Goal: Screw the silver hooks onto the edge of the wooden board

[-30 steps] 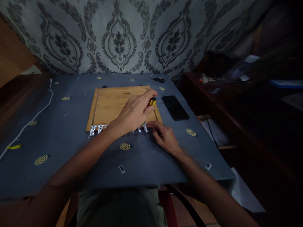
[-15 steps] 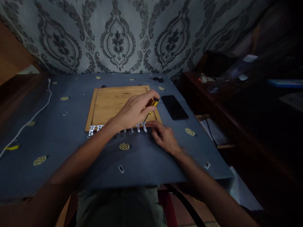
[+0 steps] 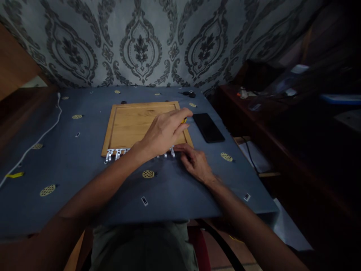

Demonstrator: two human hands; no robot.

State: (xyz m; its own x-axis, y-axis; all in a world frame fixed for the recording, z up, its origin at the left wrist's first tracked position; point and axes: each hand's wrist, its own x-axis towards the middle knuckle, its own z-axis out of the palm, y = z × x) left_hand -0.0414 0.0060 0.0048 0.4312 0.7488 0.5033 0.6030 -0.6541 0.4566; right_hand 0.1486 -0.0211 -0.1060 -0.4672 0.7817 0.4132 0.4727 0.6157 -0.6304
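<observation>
Okay, landmark is the wooden board [image 3: 126,130], lying flat on the blue-grey tablecloth [image 3: 113,205]. Silvery metal brackets [image 3: 109,155] run in a row along the board's near edge, poking out past it toward the person; the middle of the row is hidden under the left wrist.

Left hand [image 3: 165,131] is over the right half of the board, fingers wrapped round a screwdriver [image 3: 184,120]. Only a bit of its yellow handle shows between thumb and forefinger; shaft and tip are covered, so can't tell which bracket or screw it meets, if any.

Right hand [image 3: 197,163] is just off the board's near right corner, low on the cloth. Fingers loosely curled, index stretched out to the near edge right beside the end bracket. Can't tell if it's pinching that bracket or only resting against it.

Black phone [image 3: 208,128] lies flat just right of the board, apart from it. Small dark item [image 3: 191,94], too dim to identify, sits beyond the far right corner. White cable [image 3: 45,134] snakes along well left of the board, with a yellow strip [image 3: 15,175] beside its near end. Patterned wall covering [image 3: 141,52] rises behind the board; a dark side table [image 3: 239,101] stands well right of it.
</observation>
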